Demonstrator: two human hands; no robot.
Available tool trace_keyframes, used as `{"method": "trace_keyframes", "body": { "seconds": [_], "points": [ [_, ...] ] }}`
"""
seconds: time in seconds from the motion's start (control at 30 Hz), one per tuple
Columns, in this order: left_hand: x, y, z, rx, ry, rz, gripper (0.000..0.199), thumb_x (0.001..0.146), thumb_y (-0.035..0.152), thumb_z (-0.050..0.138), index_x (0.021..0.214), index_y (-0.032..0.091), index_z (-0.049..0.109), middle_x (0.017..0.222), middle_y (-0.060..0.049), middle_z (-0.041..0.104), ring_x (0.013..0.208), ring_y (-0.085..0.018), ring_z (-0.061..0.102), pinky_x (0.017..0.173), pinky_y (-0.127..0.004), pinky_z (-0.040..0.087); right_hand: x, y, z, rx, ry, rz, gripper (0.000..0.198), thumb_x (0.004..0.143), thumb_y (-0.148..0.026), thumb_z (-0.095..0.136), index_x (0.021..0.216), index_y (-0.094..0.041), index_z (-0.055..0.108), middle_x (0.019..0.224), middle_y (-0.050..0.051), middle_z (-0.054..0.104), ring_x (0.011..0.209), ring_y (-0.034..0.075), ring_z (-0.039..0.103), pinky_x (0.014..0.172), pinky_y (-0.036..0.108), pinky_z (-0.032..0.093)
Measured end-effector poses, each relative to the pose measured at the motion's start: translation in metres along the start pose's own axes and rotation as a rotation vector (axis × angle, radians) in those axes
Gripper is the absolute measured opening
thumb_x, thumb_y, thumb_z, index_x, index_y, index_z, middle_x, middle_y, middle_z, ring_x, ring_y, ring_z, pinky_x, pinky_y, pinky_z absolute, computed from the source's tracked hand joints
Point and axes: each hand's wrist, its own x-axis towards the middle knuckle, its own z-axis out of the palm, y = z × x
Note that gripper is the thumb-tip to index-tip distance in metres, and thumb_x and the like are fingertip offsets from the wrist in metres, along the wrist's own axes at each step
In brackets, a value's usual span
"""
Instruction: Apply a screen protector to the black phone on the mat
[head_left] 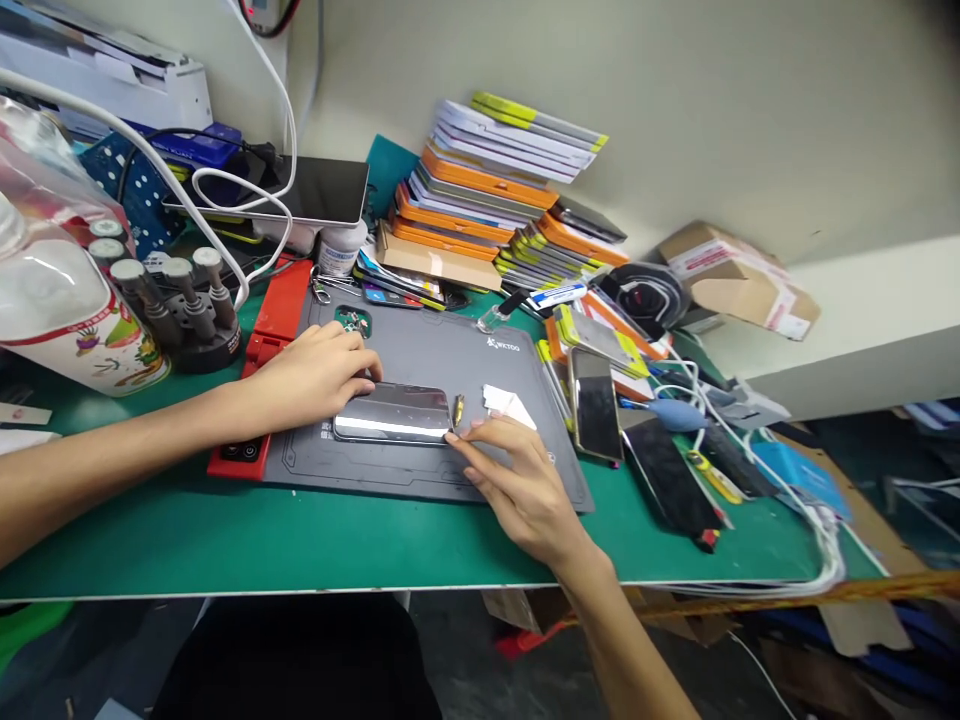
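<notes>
A smartphone (394, 415) lies screen up on the gray repair mat (435, 350), near the middle of its near half. At the phone's far left corner, the left hand (322, 375) rests with fingers loosely curved; whether it grips cannot be told. The right hand (517, 485) holds its fingertips narrowly together at the near right corner, a pinch uncertain. A small brass-coloured piece (458, 410) and white pieces (510, 405) lie on the mat's right half; stacked flat boxes (480, 195) stand behind the mat, a blue rubber bulb (677, 414) to its right.

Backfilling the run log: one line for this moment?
left hand: at phone far-left corner | right hand: at near-right corner | phone: on mat
</notes>
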Motion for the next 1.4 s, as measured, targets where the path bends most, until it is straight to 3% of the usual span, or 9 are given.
{"method": "trace_keyframes", "body": {
  "seconds": [0.17,0.47,0.73,0.97,1.1,1.27,1.4],
  "points": [
    [0.002,-0.004,0.003,-0.021,0.041,-0.002,0.061,0.09,0.064,0.044,0.124,0.018,0.065,0.129,-0.001,0.064,0.141,0.001,0.048,0.157,-0.038,0.041,-0.002,-0.006,0.001,0.035,-0.013,0.04,0.053,0.104,0.0,0.057,0.154,-0.019,0.058,0.135,0.012,0.057,0.141,0.022,0.051,0.127,0.046,0.041],
    [0.003,-0.004,0.0,-0.052,0.046,0.012,0.07,0.084,0.073,0.052,0.119,0.014,0.067,0.119,-0.001,0.07,0.13,0.004,0.058,0.149,-0.03,0.052,0.034,-0.019,0.008,0.02,-0.11,-0.103,0.045,0.102,0.0,0.061,0.145,-0.012,0.061,0.134,0.014,0.061,0.141,0.024,0.051,0.132,0.052,0.038],
    [0.001,-0.004,0.0,-0.005,0.071,0.079,0.067,0.086,0.069,0.052,0.118,0.013,0.067,0.12,-0.002,0.069,0.129,0.004,0.059,0.147,-0.029,0.054,0.061,-0.017,0.027,0.077,-0.061,-0.169,0.035,0.107,-0.01,0.061,0.141,-0.015,0.065,0.133,0.012,0.064,0.139,0.023,0.056,0.127,0.051,0.045],
    [-0.001,0.002,-0.003,0.023,0.044,0.018,0.063,0.087,0.067,0.051,0.119,0.014,0.067,0.121,-0.001,0.068,0.132,0.004,0.056,0.151,-0.031,0.051,0.084,-0.021,0.033,0.059,-0.094,-0.232,0.03,0.11,-0.018,0.059,0.138,-0.017,0.07,0.14,0.012,0.065,0.144,0.024,0.055,0.129,0.052,0.045],
    [0.0,-0.001,-0.002,0.077,0.046,0.026,0.06,0.089,0.064,0.049,0.123,0.016,0.065,0.123,-0.001,0.067,0.126,0.005,0.055,0.145,-0.028,0.053,0.095,-0.025,0.04,0.007,-0.049,-0.268,0.028,0.112,-0.024,0.057,0.131,-0.017,0.075,0.138,0.013,0.068,0.144,0.024,0.057,0.13,0.05,0.045],
    [-0.001,-0.004,-0.002,0.175,0.055,0.037,0.057,0.092,0.058,0.042,0.129,0.02,0.061,0.125,0.0,0.063,0.129,0.003,0.05,0.145,-0.029,0.051,0.088,-0.022,0.035,-0.047,-0.025,-0.302,0.033,0.111,-0.025,0.061,0.14,-0.015,0.073,0.138,0.011,0.07,0.141,0.025,0.06,0.128,0.051,0.046],
    [-0.006,0.001,-0.004,0.246,0.044,0.013,0.055,0.093,0.055,0.037,0.134,0.024,0.058,0.129,0.0,0.061,0.135,0.002,0.049,0.15,-0.037,0.049,0.064,-0.011,0.019,-0.077,-0.024,-0.237,0.033,0.108,-0.02,0.066,0.14,-0.018,0.073,0.14,0.011,0.068,0.142,0.026,0.059,0.128,0.053,0.047]
  ]
}}
